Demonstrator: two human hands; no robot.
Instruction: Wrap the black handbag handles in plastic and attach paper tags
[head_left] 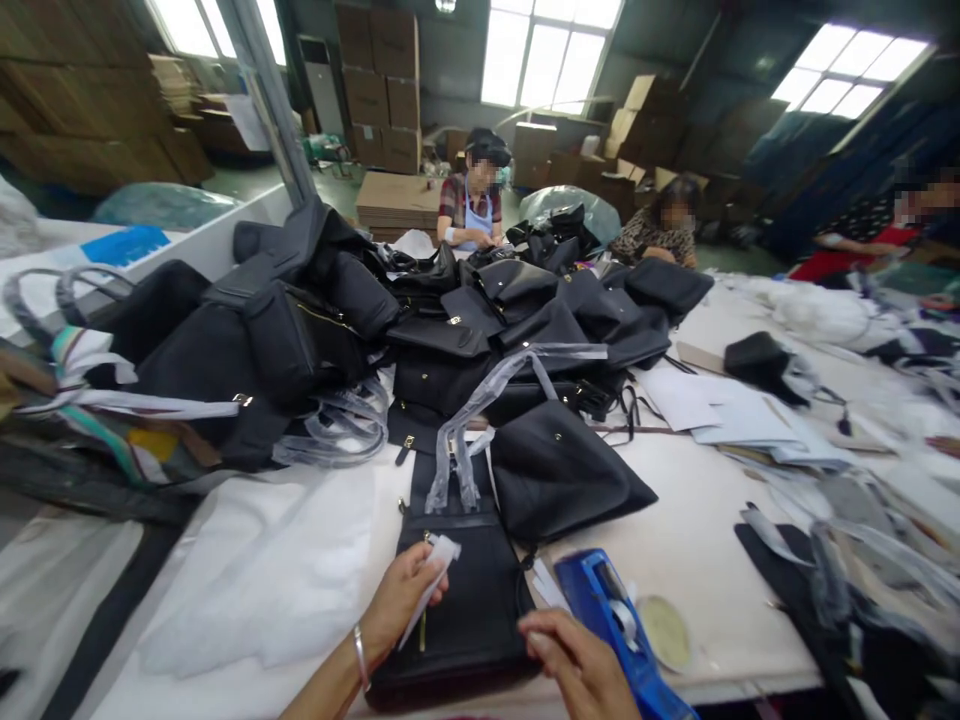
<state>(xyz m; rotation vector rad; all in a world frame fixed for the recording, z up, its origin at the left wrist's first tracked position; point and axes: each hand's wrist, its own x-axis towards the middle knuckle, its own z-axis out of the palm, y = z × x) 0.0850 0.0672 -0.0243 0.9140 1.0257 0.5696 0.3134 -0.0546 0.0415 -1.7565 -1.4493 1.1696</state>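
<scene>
My left hand (397, 598) is closed in a pinch on a small strip of white wrapping paper (433, 575), held over a flat black bag (457, 590) near the table's front edge. My right hand (581, 665) is curled beside the bag's right lower corner, fingers together, next to a blue tape dispenser (615, 625); what it holds, if anything, I cannot make out. The bag's handles (480, 420), wrapped in clear plastic, rise behind it.
A big heap of black bags (420, 320) covers the table's middle and left. White sheets (262, 570) lie at the front left, papers (720, 405) at the right. Three people sit at the far side. Cardboard boxes (379, 90) stand behind.
</scene>
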